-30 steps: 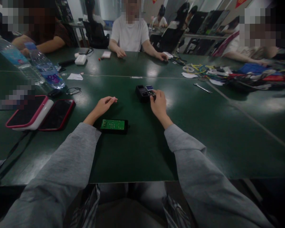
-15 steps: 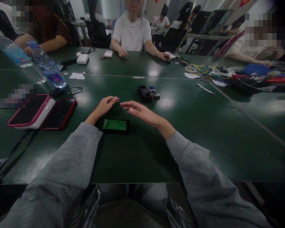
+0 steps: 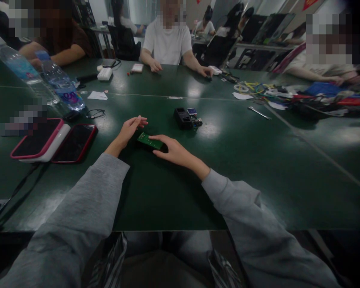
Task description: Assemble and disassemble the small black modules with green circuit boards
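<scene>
1. Circuit board [image 3: 147, 141], green, component-dotted face upward, lies slantwise at or just above the green table [image 3: 168, 192], in front of the wearer; lift cannot be judged. Dark material shows along its near edge; housing or shadow, unclear.
2. Right hand [image 3: 177, 153]: narrow pinch on the board's right end, thumb at the near side, fingers over the top and far side. Finger pressure cannot be told.
3. Handling estimate: light and stiff, so it should follow the hand without sagging. Smooth edges may slip a little; the small soldered parts look the fragile point. Best hold, in my judgement: both long edges, or the ends, pads clear of the components. The present fingertips seem to lie partly on the face.
4. Left hand [image 3: 128, 131]: just beyond the board's left end, fingers loosely curled, nothing seen in them; contact with the board not evident.
5. Farther off: black block [image 3: 179, 118] with a small screen [image 3: 191, 111] at its right side, apart from both hands.
6. Beyond, rightward: wrench [image 3: 259, 113], then a cable heap [image 3: 324, 90].
</scene>
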A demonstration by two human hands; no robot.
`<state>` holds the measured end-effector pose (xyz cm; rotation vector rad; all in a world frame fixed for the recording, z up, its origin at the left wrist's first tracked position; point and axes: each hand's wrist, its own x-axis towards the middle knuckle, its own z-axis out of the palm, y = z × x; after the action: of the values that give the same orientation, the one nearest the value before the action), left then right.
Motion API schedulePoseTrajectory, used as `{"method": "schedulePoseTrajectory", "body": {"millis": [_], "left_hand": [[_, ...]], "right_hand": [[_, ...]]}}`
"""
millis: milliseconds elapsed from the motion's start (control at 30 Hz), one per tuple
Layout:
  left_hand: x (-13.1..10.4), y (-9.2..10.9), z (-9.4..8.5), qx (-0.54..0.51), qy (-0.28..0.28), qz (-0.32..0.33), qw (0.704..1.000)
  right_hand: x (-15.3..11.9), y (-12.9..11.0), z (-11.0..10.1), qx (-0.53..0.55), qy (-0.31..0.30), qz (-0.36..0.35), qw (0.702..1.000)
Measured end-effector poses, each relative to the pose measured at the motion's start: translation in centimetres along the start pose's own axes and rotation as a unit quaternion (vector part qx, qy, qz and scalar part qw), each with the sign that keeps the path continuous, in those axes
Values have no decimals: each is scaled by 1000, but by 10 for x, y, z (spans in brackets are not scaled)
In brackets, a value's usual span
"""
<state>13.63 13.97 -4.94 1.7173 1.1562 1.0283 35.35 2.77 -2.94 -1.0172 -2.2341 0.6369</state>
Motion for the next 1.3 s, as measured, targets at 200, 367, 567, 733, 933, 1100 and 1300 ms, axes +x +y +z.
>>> {"method": "schedulePoseTrajectory", "body": {"millis": [200, 367, 567, 733, 933, 1100, 1300], "left_hand": [[-1, 2, 3, -11, -5, 1, 1000], [-1, 2, 3, -14, -9, 6, 1000], [-1, -2, 3, -11, -16, 11, 1000], [0, -4, 3, -9, -16, 15, 1000], [-1, -4, 3, -8, -15, 23, 1000], [-1, -1, 4, -13, -13, 14, 1000], [-1, 0, 4, -16, -16, 13, 1000]], "right_hand": [[0, 23, 10, -146, 115, 75, 980], [1, 21, 9, -191, 132, 82, 969], [0, 18, -2, -259, 134, 42, 956], [0, 19, -3, -247, 126, 38, 960], [1, 11, 2, -259, 103, 12, 960], [1, 15, 4, -243, 110, 3, 964], [1, 35, 6, -129, 169, 102, 972]]}}
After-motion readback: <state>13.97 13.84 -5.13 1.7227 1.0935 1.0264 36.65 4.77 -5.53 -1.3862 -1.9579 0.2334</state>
